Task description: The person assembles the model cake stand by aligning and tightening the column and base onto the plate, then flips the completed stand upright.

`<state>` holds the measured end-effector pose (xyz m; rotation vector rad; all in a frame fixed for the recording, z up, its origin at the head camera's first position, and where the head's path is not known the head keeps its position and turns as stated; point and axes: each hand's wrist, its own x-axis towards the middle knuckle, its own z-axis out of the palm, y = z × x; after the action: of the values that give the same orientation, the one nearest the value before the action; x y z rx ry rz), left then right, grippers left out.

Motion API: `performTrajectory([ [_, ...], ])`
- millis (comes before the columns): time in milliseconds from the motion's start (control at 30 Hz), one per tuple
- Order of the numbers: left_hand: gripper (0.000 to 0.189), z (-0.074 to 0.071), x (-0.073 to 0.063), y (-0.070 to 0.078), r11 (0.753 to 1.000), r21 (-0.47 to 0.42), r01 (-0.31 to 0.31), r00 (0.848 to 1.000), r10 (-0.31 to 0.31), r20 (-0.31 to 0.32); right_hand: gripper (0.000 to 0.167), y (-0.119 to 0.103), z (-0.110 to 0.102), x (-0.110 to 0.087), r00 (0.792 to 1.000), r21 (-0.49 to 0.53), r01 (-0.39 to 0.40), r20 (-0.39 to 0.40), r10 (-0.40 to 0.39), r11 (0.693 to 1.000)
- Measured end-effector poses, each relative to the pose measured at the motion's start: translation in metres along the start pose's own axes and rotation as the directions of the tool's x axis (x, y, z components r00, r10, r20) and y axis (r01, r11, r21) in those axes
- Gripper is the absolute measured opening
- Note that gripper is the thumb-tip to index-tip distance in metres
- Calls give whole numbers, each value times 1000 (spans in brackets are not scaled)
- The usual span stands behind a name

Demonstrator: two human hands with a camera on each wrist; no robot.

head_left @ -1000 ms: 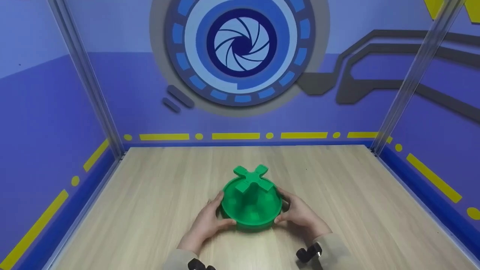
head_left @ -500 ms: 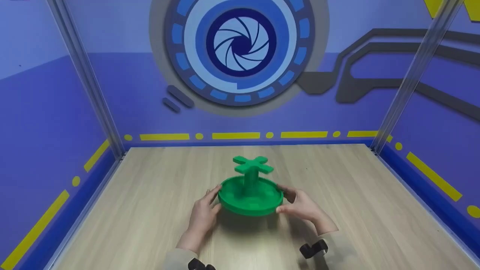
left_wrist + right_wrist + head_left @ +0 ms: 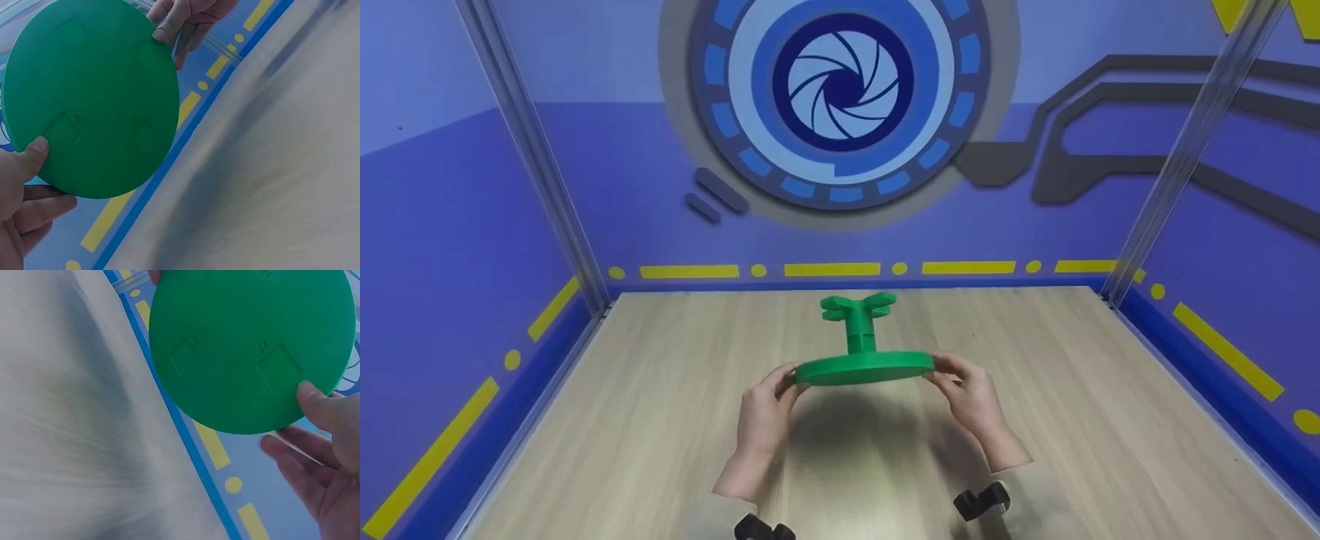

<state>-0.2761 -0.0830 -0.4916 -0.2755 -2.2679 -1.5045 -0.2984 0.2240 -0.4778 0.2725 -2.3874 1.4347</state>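
Note:
A round green dish (image 3: 865, 369) with a post (image 3: 860, 334) at its centre and a cross-shaped top (image 3: 858, 306) is held off the table, tilted so its underside shows. My left hand (image 3: 763, 420) pinches its left rim and my right hand (image 3: 979, 401) its right rim. In the left wrist view the flat underside (image 3: 95, 95) carries faint square outlines and small marks, with the left thumb (image 3: 35, 156) pressed near the edge. The right wrist view shows the right thumb (image 3: 316, 404) on the same underside (image 3: 230, 382), beside a square marked 27. The dish's inside is hidden.
A wood-grain table (image 3: 675, 360) lies below, bearing the dish's shadow. Blue printed panels (image 3: 840, 247) enclose its back and both sides, with metal posts (image 3: 532, 150) in the back corners. Black bands (image 3: 982, 501) sit at both wrists.
Both hands have lifted the dish from the table and tipped its near edge up. Its inside was visible before; now its outer rim and underside face the head camera.

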Motion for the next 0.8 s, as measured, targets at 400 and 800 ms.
performTrajectory([
  [400, 33, -8, 4, 8, 954, -252, 159, 986, -143, 81, 38, -3, -11, 2, 975, 235, -137, 202, 89, 962],
  [800, 46, -12, 8, 11, 869, -400, 292, 956, -255, 145, 54, -11, -15, 1, 950, 403, -256, 274, 152, 878],
])
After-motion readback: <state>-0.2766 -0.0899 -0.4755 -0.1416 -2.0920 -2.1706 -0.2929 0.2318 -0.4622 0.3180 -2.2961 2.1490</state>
